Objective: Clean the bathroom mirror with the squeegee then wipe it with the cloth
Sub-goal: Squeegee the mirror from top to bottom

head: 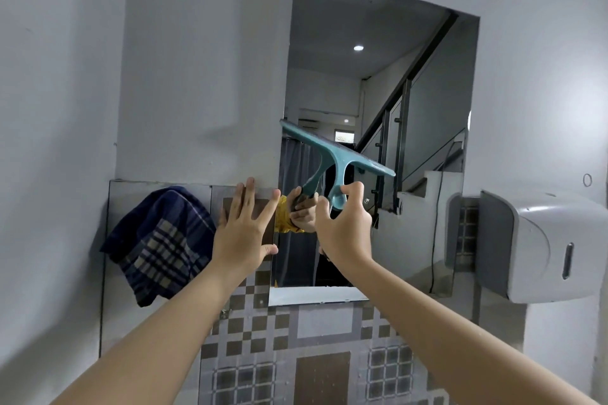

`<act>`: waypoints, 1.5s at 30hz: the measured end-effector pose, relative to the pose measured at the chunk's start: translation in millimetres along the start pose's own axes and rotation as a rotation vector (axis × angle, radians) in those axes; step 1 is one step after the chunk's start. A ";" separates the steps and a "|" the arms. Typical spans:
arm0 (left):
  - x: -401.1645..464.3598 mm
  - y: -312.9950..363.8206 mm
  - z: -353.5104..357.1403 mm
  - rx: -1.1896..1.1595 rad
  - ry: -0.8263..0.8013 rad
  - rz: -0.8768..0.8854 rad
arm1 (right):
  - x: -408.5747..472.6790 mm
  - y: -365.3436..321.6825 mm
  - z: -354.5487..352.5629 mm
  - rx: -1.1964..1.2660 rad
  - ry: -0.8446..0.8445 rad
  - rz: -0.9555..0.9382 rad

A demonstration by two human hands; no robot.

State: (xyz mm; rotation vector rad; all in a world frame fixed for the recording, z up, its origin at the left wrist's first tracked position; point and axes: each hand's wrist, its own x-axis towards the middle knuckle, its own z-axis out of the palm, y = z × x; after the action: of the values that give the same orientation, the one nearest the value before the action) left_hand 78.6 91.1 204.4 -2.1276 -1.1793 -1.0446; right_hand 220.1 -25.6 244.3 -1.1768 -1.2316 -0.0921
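Note:
A tall frameless mirror (378, 69) hangs on the grey wall. My right hand (342, 227) grips the handle of a teal squeegee (332, 154), whose blade lies slanted across the lower left of the glass. My left hand (241, 230) is spread flat, fingers straight, pressing on the tiled wall just left of the mirror's left edge. A dark blue checked cloth (161, 243) hangs on the wall further left, apart from both hands.
A white paper dispenser (539, 250) juts from the wall at the right of the mirror. Patterned brown and grey tiles (322, 375) cover the wall below. The mirror reflects a staircase, a ceiling lamp and my hand.

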 end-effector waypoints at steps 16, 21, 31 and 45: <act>-11.3 -7.8 13.8 -0.036 0.014 0.057 | 44.1 58.2 -76.9 -0.461 -0.140 -0.404; -10.5 -5.7 13.5 -0.027 0.011 0.050 | 61.0 66.3 -99.9 -0.517 -0.174 -0.494; -10.0 -4.6 15.7 0.028 -0.001 0.034 | 88.5 90.5 -147.0 -0.564 -0.195 -0.581; -11.0 -5.7 12.9 0.035 0.028 0.043 | 97.1 117.1 -175.8 -0.555 -0.218 -0.605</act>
State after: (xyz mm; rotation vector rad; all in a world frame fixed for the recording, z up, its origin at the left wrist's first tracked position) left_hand 74.9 97.9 188.2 -2.0956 -1.1260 -1.0237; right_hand 450.2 -50.4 266.1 -1.2589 -1.7952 -0.8171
